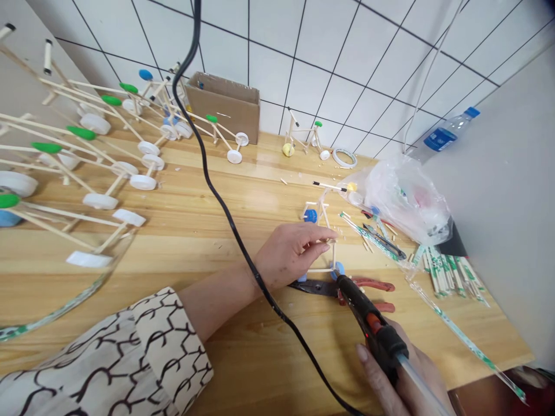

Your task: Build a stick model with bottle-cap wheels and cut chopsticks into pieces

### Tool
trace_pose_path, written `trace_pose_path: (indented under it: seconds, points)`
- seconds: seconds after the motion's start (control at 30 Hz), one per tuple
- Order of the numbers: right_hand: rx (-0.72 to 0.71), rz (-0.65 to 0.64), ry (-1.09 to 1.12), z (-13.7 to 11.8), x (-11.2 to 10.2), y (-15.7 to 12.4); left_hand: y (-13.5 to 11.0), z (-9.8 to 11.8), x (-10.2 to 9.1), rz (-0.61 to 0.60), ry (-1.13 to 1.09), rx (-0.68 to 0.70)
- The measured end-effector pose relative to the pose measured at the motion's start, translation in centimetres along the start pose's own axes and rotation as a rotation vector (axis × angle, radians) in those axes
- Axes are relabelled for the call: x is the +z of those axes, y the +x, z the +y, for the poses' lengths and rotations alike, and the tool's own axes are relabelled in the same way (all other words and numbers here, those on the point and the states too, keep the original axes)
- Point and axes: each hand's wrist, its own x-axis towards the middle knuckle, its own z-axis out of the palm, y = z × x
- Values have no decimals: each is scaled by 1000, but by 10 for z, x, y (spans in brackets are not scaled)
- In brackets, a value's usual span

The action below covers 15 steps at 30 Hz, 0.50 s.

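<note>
The frame [334,254] sat just beyond the pliers [323,288]. The left hand [288,254], beyond the pliers and to their left, pinched one of its sticks between thumb and forefinger, apparently to steady the joint. The right hand [422,370], nearer the wearer and right of the pliers, was wrapped round the glue gun [359,306]. The hands were apart, and the gun slanted over the pliers so that its nozzle pointed at a light-blue wheel [339,267]; whether it touched could not be told. Similar models [143,182] stood well left of the pliers, probably to leave working room, while wrapped sticks [451,271] lay to their right, likely for easy reach. Far beyond the pliers, to the right, a bottle [457,124] bore a blue label [439,139] with white marks too small to read; the green print on the wrapped sticks was illegible too.
</note>
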Motion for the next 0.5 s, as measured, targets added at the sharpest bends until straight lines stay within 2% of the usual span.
trace_pose_path:
  seconds: [0.5]
  points:
    - [-47,-97,-102,7,4,-1,0,0,0,-11,9,-16]
